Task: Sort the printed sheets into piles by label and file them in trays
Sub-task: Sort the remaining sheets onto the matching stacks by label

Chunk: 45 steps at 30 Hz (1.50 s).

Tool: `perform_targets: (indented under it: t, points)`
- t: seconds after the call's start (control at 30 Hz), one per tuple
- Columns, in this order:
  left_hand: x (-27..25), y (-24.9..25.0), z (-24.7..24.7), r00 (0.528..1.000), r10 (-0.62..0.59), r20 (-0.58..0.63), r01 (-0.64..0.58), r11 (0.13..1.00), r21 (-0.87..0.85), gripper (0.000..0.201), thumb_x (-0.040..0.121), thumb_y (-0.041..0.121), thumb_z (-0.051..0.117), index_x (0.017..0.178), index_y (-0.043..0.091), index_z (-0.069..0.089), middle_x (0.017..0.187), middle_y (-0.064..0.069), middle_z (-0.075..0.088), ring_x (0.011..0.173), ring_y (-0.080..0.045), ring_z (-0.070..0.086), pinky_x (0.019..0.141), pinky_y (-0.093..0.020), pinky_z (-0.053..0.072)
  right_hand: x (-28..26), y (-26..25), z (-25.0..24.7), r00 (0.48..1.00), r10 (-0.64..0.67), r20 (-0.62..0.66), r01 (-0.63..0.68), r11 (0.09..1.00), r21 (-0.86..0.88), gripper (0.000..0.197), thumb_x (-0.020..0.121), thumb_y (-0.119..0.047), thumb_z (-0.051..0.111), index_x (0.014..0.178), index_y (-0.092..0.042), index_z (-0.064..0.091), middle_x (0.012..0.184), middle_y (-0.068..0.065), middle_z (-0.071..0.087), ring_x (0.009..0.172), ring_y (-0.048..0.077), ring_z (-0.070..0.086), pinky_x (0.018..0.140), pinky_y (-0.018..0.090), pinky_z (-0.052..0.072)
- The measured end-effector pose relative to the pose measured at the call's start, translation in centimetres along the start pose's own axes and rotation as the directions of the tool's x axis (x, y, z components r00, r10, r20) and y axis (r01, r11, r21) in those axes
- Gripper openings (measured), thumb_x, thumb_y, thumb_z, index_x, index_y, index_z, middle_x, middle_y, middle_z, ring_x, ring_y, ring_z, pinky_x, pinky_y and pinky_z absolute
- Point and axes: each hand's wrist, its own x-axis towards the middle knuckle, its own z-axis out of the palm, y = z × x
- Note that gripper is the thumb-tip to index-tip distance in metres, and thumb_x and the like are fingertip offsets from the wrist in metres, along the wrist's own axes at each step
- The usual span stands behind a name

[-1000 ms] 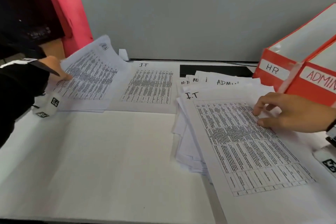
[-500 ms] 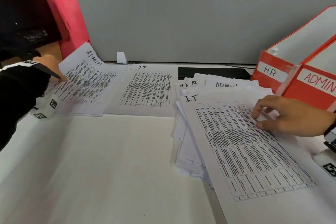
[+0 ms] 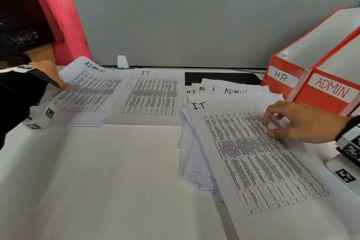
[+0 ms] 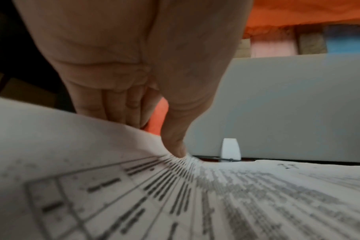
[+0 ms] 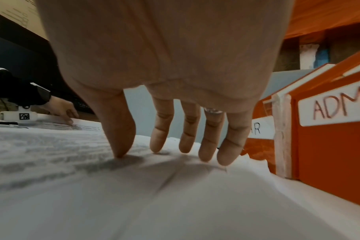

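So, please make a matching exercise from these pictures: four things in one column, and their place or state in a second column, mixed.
1. ADMIN sheet
2. flat I.T sheet
3. top I.T sheet
4. HR tray

a. under the right hand
b. left of the ADMIN tray
c. held by the left hand
d. between the ADMIN sheet and the unsorted stack

Pairs: 1-c, 2-d, 3-a, 4-b

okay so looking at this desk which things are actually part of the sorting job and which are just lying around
Part of the job:
ADMIN sheet, under the left hand
I.T pile
unsorted stack, under the right hand
HR tray
ADMIN tray

Just lying about:
grey divider
white clip
black flat object
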Motion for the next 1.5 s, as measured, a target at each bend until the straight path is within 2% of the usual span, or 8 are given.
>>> perform_targets:
  t: [0.37,0.43,0.6,0.9,1.0,1.2,1.33,1.5]
  points:
    - [-10.4,10.6,-8.4,0.943,0.221,-0.249,-0.168,0.962,0.217,0.012,0.078,0.015,0.07,0.077,0.003,0.065,0.069,-0.014,0.058,0.064,-0.028,0.056,0.061,-0.033,0.049,7.5,-7.4,-2.8,0.991,-0.133,-0.033,0.13,0.987,-0.091,0.033,0.085,-0.048,0.078,0.111,-0.032,0.065,0.111,-0.015,0.065,0.107,0.013,0.064,0.095,0.033,0.052]
    - [-11.9,12.9,-8.0,0.937,0.293,-0.192,-0.271,0.954,0.132,0.026,0.081,0.027,0.074,0.085,0.002,0.07,0.069,-0.011,0.059,0.058,-0.024,0.054,0.05,-0.023,0.045,9.3,-8.1,-2.0,0.995,-0.089,0.05,0.094,0.99,-0.109,0.055,0.082,-0.051,0.081,0.128,-0.031,0.06,0.125,-0.013,0.06,0.117,0.013,0.058,0.103,0.035,0.048]
    - [-17.2,19.4,-6.0,0.799,0.598,-0.058,-0.597,0.801,0.042,0.048,0.075,0.059,0.068,0.095,0.016,0.076,0.094,-0.004,0.075,0.089,-0.029,0.071,0.081,-0.034,0.058,11.7,-8.6,-1.4,0.989,-0.042,0.14,0.057,0.993,-0.107,0.084,0.077,-0.047,0.087,0.149,-0.031,0.047,0.146,-0.013,0.049,0.132,0.015,0.051,0.114,0.042,0.043]
    - [-23.0,27.5,-3.3,0.565,0.82,0.091,-0.772,0.564,-0.292,0.042,0.076,0.058,0.079,0.091,0.018,0.077,0.079,0.003,0.071,0.073,-0.014,0.062,0.06,-0.024,0.044,11.5,-8.5,-1.9,0.969,-0.107,-0.222,0.106,0.994,-0.015,0.029,0.073,-0.031,0.09,0.072,-0.026,0.061,0.076,-0.008,0.061,0.074,0.015,0.058,0.064,0.029,0.046]
    - [-23.3,27.8,-3.2,0.515,0.855,0.064,-0.757,0.489,-0.434,0.039,0.076,0.047,0.084,0.088,0.012,0.076,0.084,-0.007,0.075,0.067,-0.015,0.06,0.063,-0.028,0.048,9.8,-7.6,-2.7,0.948,-0.113,-0.297,0.126,0.992,0.025,0.013,0.082,-0.025,0.084,0.073,-0.024,0.074,0.07,-0.004,0.068,0.073,0.013,0.061,0.078,0.037,0.056]
    - [-24.3,29.4,-3.0,0.581,0.812,-0.057,-0.712,0.473,-0.519,0.045,0.073,0.042,0.088,0.081,0.0,0.075,0.077,-0.018,0.074,0.059,-0.02,0.058,0.064,-0.033,0.053,7.8,-5.1,-3.4,0.926,-0.122,-0.358,0.163,0.983,0.087,0.024,0.088,-0.009,0.077,0.106,-0.025,0.075,0.099,-0.008,0.075,0.094,0.014,0.07,0.088,0.033,0.056]
    - [-24.4,29.5,-2.9,0.57,0.82,-0.056,-0.683,0.434,-0.587,0.042,0.068,0.045,0.09,0.08,0.006,0.079,0.079,-0.019,0.074,0.059,-0.02,0.056,0.06,-0.034,0.049,7.0,-2.6,-3.2,0.851,-0.07,-0.52,0.159,0.979,0.128,0.017,0.086,-0.013,0.079,0.08,-0.028,0.072,0.087,-0.003,0.077,0.085,0.019,0.071,0.082,0.036,0.056]
    - [-23.5,28.1,-2.4,0.587,0.809,-0.023,-0.683,0.48,-0.55,0.011,0.077,0.028,0.087,0.078,0.018,0.08,0.063,0.005,0.073,0.057,-0.01,0.059,0.065,-0.031,0.053,4.5,1.1,-4.7,0.746,0.023,-0.666,0.111,0.981,0.157,0.017,0.082,0.0,0.076,0.091,-0.015,0.08,0.077,0.007,0.07,0.079,0.022,0.064,0.077,0.028,0.044]
